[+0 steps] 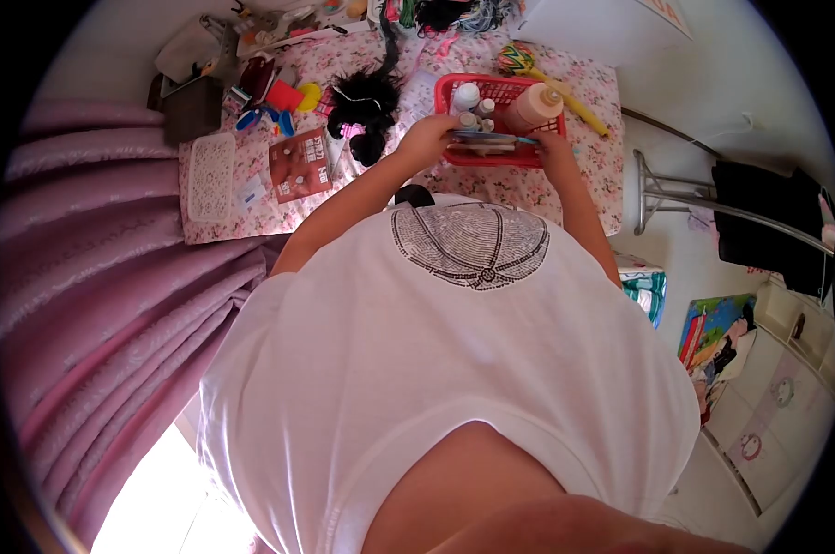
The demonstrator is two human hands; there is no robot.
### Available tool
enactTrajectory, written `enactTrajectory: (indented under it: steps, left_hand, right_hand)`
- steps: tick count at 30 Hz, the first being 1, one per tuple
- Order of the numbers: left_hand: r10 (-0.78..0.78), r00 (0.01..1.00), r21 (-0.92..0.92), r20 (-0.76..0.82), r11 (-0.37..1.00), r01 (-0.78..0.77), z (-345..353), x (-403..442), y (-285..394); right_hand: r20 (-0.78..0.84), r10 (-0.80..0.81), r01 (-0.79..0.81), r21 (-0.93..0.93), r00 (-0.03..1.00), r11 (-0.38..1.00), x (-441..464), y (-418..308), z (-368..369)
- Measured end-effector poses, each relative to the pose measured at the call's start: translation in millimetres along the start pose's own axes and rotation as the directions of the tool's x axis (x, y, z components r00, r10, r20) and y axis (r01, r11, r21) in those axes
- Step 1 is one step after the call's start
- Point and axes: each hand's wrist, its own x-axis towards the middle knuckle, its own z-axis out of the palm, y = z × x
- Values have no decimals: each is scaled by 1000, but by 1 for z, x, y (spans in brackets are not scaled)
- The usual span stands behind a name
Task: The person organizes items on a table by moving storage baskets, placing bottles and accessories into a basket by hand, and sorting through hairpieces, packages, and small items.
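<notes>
The left hand (428, 138) and right hand (555, 155) pinch opposite ends of a thin, flat item (489, 138) — too small to identify — over the near side of a red basket (505, 90). Bottles (531, 109) stand inside it.

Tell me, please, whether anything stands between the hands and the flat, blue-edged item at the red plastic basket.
Nothing visible does: the left hand and the right hand appear to hold the flat, blue-edged item at opposite ends. Beyond it, white bottles and a peach bottle stand inside the red plastic basket.
</notes>
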Motion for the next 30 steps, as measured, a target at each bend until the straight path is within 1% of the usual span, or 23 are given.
enactTrajectory:
  steps: [1, 4, 5, 7, 8, 10, 11, 13, 14, 16, 17, 19, 20, 23, 26, 27, 30]
  left_hand:
    - [16, 999, 48, -38, 999, -15, -2, -1, 2]
    - [24, 1000, 103, 1, 994, -24, -5, 0, -2]
    - [56, 997, 88, -56, 995, -51, -4, -1, -3]
    - [118, 978, 62, -174, 992, -109, -6, -1, 5]
    - [84, 971, 25, -222, 996, -80, -7, -1, 9]
    - [9, 950, -54, -313, 998, -27, -9, -2, 13]
    - [-22, 947, -91, -321, 996, -8, -9, -1, 10]
    - [-86, 940, -168, -329, 985, 31, -10, 0, 4]
    - [-78, 953, -152, -294, 988, 34, -10, -1, 1]
    - [-64, 973, -121, -221, 992, 37, -13, -1, 3]
    - [-63, 975, -139, -215, 990, 33, -12, -1, 3]
    - [-63, 978, -176, -201, 984, 27, -10, -2, 3]
    - [-65, 980, -185, -187, 982, 30, -10, -2, 2]
    - [-62, 984, -199, -166, 980, 28, -10, -4, 4]
    - [-53, 983, -199, -174, 980, 18, -14, -6, 6]
    - [-61, 983, -206, -172, 978, 24, -15, -6, 7]
    - [-67, 984, -203, -164, 979, 32, -13, -5, 4]
  right_hand:
    - [-13, 9, -9, -12, 1000, 1000, -1, 1, 4]
    - [-19, 20, -20, -20, 1000, 1000, 0, 4, 8]
    - [-16, 21, -21, -19, 1000, 1000, 0, 5, 9]
    - [-99, -6, 9, 30, 995, 1000, 0, 1, 8]
    - [-140, -19, 27, 53, 990, 998, 0, -1, 7]
    - [-192, 67, -53, 80, 979, 995, 0, -6, 3]
    - [-216, 111, -92, 95, 970, 991, 1, -9, 1]
    - [-253, 93, -67, 110, 963, 992, 4, -15, 1]
    - [-272, 85, -55, 117, 959, 992, 6, -19, 1]
    - [-239, 163, -105, 237, 957, 966, 9, -47, -3]
    - [-219, 200, -130, 295, 955, 947, 11, -58, -2]
    - [-323, 85, -7, 235, 943, 972, 15, -62, 4]
    - [-371, 25, 54, 200, 928, 978, 18, -61, 7]
    - [-439, 287, -158, 307, 851, 938, 16, -34, 22]
    - [-623, 342, -53, 434, 703, 899, 16, -45, 7]
    - [-667, 370, 29, 506, 646, 862, 18, -38, 9]
    - [-660, 457, -100, 503, 596, 858, 16, -18, 12]
